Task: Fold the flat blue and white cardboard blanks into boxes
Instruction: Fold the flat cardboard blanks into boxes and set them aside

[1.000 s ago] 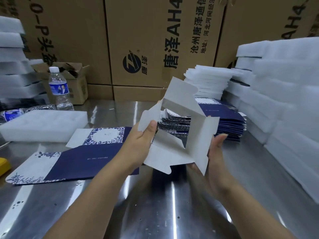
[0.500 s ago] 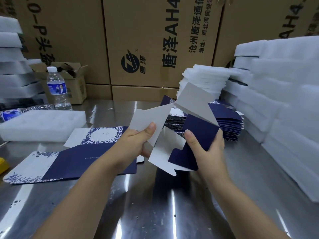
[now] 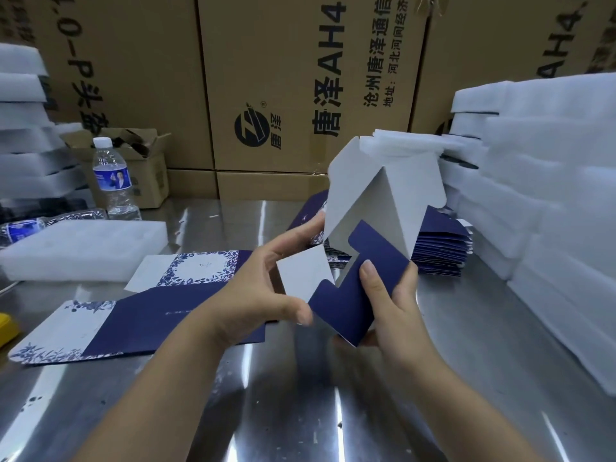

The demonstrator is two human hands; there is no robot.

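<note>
A half-folded blue and white box [image 3: 376, 208] is held above the steel table [image 3: 300, 395] in front of me. My right hand [image 3: 390, 305] grips its dark blue flap, thumb on top and fingers underneath. My left hand [image 3: 263, 295] has its fingers spread; the fingertips touch the box's white side and a small white flap sits between finger and thumb. A flat blank [image 3: 140, 305] lies on the table under my left forearm. A stack of flat blanks [image 3: 443, 248] sits behind the box.
White foam sheets [image 3: 550, 201] are piled high along the right side and at the far left [image 3: 26, 135]. A foam tray [image 3: 83, 248], a water bottle [image 3: 113, 181] and a small open carton [image 3: 140, 161] stand at the left. Large brown cartons [image 3: 300, 78] wall off the back.
The box has been turned and tilted upright, its white inside panels now rising higher. My right thumb has slid onto the blue flap, and my left fingers have spread off the white flap.
</note>
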